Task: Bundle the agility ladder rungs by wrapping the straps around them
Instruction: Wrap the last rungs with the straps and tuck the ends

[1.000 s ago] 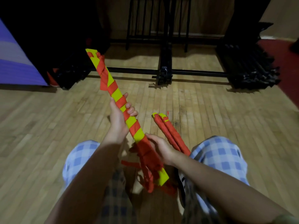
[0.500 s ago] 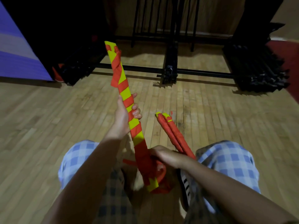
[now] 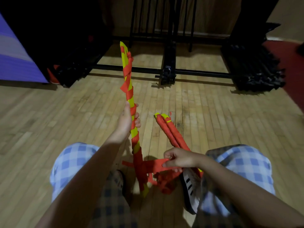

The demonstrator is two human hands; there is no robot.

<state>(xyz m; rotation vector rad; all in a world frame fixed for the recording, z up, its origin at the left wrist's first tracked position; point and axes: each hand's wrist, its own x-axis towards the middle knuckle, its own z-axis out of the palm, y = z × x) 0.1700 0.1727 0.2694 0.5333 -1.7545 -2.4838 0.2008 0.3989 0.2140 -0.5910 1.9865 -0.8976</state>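
Note:
A bundle of yellow ladder rungs (image 3: 128, 83), spiralled with orange strap, stands nearly upright in front of me. My left hand (image 3: 127, 119) grips it around the middle. My right hand (image 3: 176, 159) pinches a flat length of orange strap (image 3: 155, 166) and holds it stretched out to the right from the bundle's lower part. Loose strap (image 3: 166, 183) lies heaped on the floor beneath. A second bundle, fully wrapped in orange (image 3: 171, 134), lies on the floor to the right, its near end hidden behind my right hand.
I sit on a wooden floor (image 3: 213, 116) with my knees in checked shorts at both sides and a striped shoe (image 3: 189, 186) by the loose strap. A black metal rack (image 3: 169, 69) and dark stacked gear (image 3: 256, 68) stand at the back, a purple mat (image 3: 14, 61) at the left.
The bundle has swung from leaning left to almost upright. My right hand has moved away to the right, drawing the strap out taut from the bundle's lower end.

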